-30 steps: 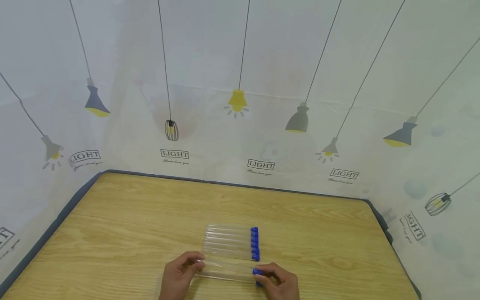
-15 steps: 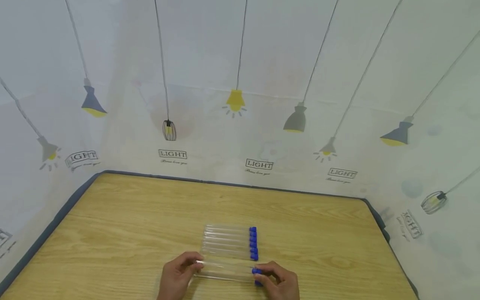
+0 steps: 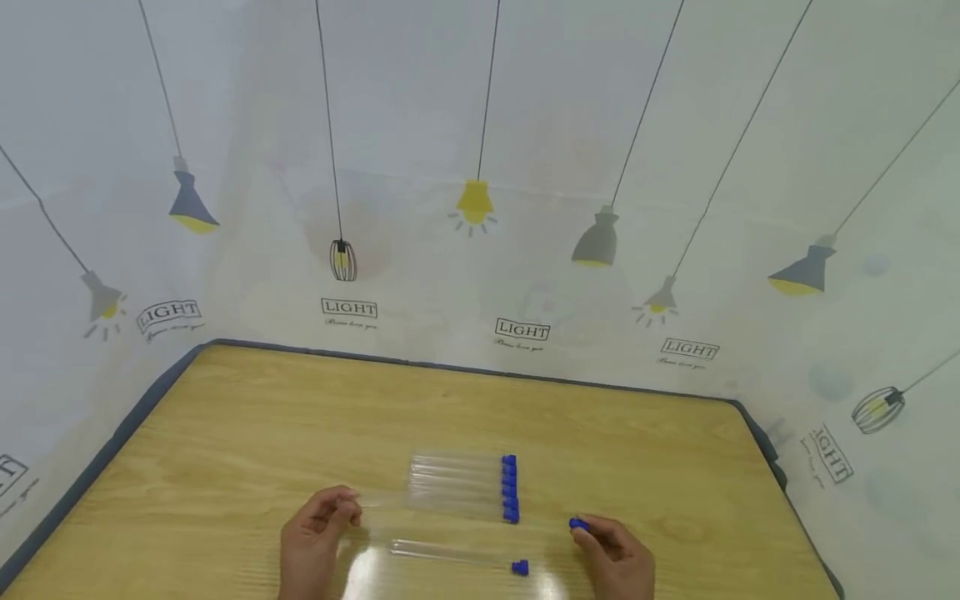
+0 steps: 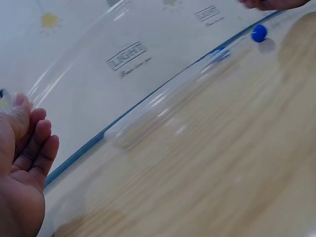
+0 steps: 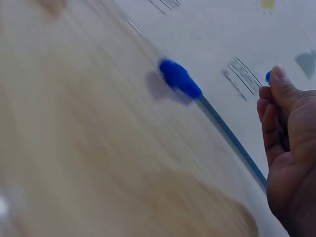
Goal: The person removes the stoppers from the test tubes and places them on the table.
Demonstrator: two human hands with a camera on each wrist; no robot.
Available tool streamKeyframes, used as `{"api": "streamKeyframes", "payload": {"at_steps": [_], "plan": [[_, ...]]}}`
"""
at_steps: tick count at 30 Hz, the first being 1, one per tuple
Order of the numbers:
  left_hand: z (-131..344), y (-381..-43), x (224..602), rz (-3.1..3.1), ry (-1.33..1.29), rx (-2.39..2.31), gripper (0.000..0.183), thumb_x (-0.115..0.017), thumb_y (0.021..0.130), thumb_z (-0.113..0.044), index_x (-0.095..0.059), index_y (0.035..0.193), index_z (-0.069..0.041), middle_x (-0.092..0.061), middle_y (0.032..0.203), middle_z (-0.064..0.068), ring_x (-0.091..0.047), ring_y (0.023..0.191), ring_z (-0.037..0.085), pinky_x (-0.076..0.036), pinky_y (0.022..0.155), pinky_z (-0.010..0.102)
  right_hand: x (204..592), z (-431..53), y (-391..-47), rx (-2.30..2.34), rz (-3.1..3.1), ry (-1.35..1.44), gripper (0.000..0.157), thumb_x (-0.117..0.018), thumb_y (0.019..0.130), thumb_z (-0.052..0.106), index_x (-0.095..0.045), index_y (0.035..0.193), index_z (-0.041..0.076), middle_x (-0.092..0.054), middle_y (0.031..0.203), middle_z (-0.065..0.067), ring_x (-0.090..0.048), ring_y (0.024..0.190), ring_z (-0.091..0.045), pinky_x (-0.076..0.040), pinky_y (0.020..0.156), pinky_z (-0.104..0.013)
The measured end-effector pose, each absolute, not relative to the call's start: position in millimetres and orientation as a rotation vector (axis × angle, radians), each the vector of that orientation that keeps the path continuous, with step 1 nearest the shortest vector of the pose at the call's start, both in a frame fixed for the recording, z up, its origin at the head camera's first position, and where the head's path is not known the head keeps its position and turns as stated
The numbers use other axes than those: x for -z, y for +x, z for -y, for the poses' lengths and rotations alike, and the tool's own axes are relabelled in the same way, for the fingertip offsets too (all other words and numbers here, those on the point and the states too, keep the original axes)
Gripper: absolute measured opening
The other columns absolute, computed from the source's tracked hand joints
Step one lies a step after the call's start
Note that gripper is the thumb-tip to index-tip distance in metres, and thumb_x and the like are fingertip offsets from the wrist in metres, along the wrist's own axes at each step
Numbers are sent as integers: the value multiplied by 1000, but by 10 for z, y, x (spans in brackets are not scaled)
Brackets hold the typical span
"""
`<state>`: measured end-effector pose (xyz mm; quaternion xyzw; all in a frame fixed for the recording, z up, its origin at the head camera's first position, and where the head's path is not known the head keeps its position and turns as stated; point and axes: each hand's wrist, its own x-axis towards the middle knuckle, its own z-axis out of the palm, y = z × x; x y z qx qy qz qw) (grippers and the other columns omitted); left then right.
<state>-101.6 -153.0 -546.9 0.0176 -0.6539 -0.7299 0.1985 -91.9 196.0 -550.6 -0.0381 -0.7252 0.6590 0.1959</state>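
Between thumb and fingertips, my left hand (image 3: 318, 533) pinches the end of a clear tube (image 4: 74, 54), which slants upward in the left wrist view and is faint in the head view. My right hand (image 3: 618, 554) pinches a small blue cap (image 3: 577, 523), apart from that tube and mostly hidden by the fingers in the right wrist view. A single clear tube with a blue cap (image 3: 521, 567) lies on the table between the hands. Just beyond it, several capped clear tubes (image 3: 453, 483) lie side by side, their blue caps lined up on the right.
The wood-grain table (image 3: 300, 417) has a dark blue edge (image 3: 450, 367) along its back and sides. Behind it hangs a pale sheet (image 3: 420, 108) printed with lamps and the word LIGHT. Light reflects off the table near the front.
Both hands have moved apart, left hand leftward and right hand rightward. The tube they held together has come out of its cap: tube in the left hand, cap in the right.
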Motion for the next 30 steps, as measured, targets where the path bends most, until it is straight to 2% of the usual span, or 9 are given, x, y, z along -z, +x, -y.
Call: {"api": "streamKeyframes", "payload": {"at_steps": [6,12,16,20,24,30], "plan": [[1390,-1045,5532,1972,-69,2025,9,-64,88,3,-64,97,3,-65,78,8,-62,70,17,-54,65,26,5582,-1814,-929,-1866,2180,44,15,-76,80,3,-72,94,2,-71,84,-8,-68,73,-21,-56,62,-30],[1344,-1040,5557,2036,-57,2001,12,-66,85,6,-66,94,-1,-65,81,5,-61,70,14,-53,61,25,5647,-1801,-966,-1867,2119,224,16,-73,80,-4,-71,96,-2,-68,87,-12,-67,74,-19,-55,62,-28],[1322,-1034,5558,2081,-34,1992,11,-70,83,1,-68,93,-5,-64,79,6,-61,69,14,-54,60,26,5704,-1809,-989,-1850,2154,345,19,-71,82,-6,-70,100,-3,-67,88,-11,-65,72,-18,-54,59,-27],[1301,-1037,5553,2159,14,1977,12,-73,81,-4,-70,91,-9,-64,78,4,-63,70,15,-54,62,26,5688,-1788,-976,-1839,2236,319,16,-72,84,4,-72,100,3,-68,88,-6,-66,75,-19,-56,62,-30],[1298,-1046,5555,2231,25,1929,12,-74,81,-6,-71,90,-14,-65,77,-2,-64,71,14,-54,65,25,5663,-1752,-977,-1756,2309,211,14,-77,81,14,-75,95,12,-68,85,1,-66,77,-17,-56,66,-30],[1293,-1052,5584,2335,42,1835,10,-75,81,-13,-71,90,-17,-65,76,-8,-63,72,11,-52,68,24,5731,-1739,-1003,-1595,2434,154,15,-80,78,20,-76,92,23,-66,83,10,-63,76,-11,-54,66,-26]]}}
